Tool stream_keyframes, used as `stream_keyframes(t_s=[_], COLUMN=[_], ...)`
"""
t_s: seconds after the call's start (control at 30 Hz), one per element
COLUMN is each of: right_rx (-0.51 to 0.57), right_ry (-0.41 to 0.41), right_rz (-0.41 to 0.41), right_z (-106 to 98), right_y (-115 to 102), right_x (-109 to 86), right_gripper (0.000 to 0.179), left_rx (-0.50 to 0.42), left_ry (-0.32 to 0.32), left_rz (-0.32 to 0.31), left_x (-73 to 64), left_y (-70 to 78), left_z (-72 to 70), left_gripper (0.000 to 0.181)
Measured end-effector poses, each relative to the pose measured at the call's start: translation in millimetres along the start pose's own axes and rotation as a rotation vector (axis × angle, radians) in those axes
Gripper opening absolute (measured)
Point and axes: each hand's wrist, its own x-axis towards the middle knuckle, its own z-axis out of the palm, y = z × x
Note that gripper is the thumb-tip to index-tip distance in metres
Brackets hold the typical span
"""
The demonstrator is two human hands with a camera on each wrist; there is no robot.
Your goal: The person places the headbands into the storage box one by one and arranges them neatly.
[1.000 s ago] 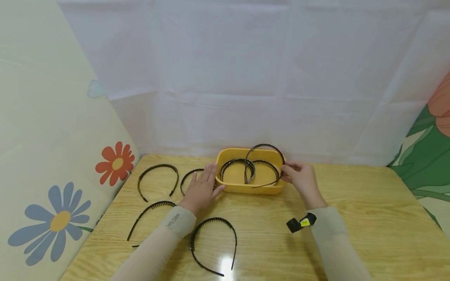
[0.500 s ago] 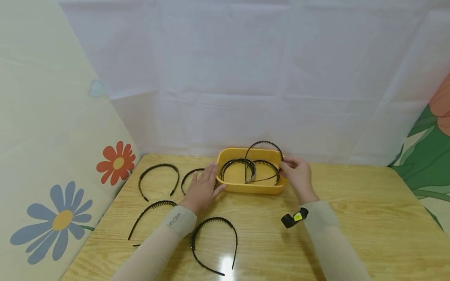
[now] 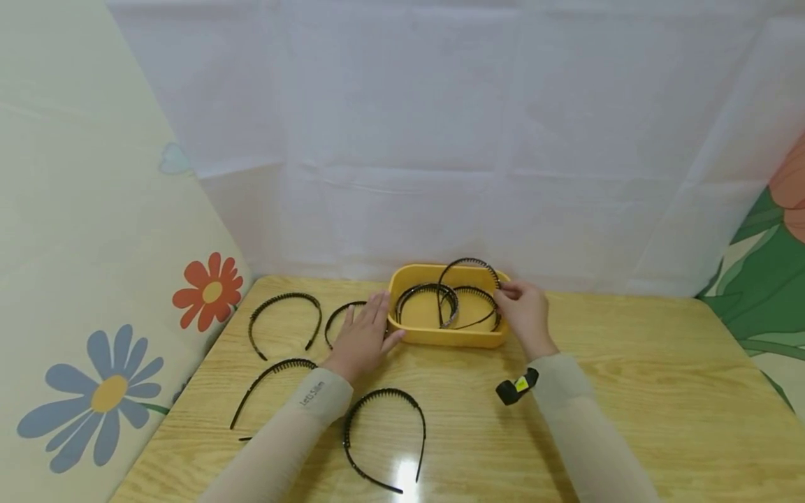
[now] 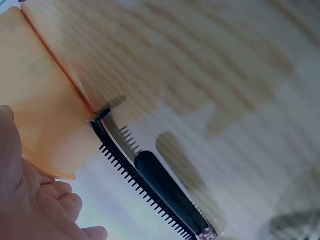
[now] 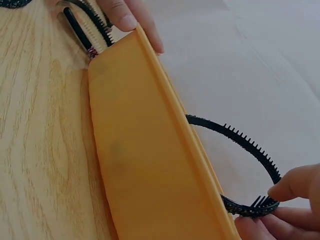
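Observation:
A toothed black headband [image 3: 468,261] stands tilted in the yellow bin [image 3: 449,338], its arc rising above the back rim. My right hand [image 3: 527,314] pinches its right side between thumb and fingers at the bin's right end; the right wrist view shows this grip on the headband [image 5: 260,154]. Several more black headbands [image 3: 418,288] lie inside the bin. My left hand [image 3: 361,339], fingers extended, rests against the bin's left end. Partly behind that hand, another headband [image 3: 342,306] lies on the table; it also appears as a toothed headband [image 4: 167,182] in the left wrist view.
Further headbands lie on the wooden table [image 3: 629,391]: one headband [image 3: 286,296] at the back left, one headband [image 3: 254,385] partly under the left forearm, and one headband [image 3: 385,391] near the front. A white cloth [image 3: 402,140] hangs behind the table.
My right hand has shifted left toward the bin with the headband, whose lower end has gone from over the front rim to inside. My left hand has stayed in place.

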Motion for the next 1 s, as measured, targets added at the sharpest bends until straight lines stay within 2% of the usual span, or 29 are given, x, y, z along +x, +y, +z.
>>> stream_keyframes(t_s=[0.1, 0.3, 0.83, 1.0], right_rx=[-0.056, -0.157, -0.314, -0.33], right_ry=[0.012, 0.049, -0.021, -0.035], right_rz=[-0.016, -0.1, -0.145, -0.156], right_z=[2.8, 9.4, 14.0, 11.6], right_y=[1.5, 4.5, -1.0, 2.5], right_x=[1.2, 4.9, 6.6, 6.4], right_gripper=[0.032, 0.029, 0.028, 0.029], left_rx=[0.004, -0.001, -0.009, -0.009], left_ry=[-0.007, -0.007, -0.012, -0.009], left_rz=[0.004, 0.011, 0.002, 0.003], left_x=[0.8, 1.0, -0.1, -0.6], left_y=[-0.2, -0.6, -1.2, -0.2], left_z=[-0.3, -1.3, -2.5, -2.2], left_gripper=[0.082, 0.082, 0.083, 0.082])
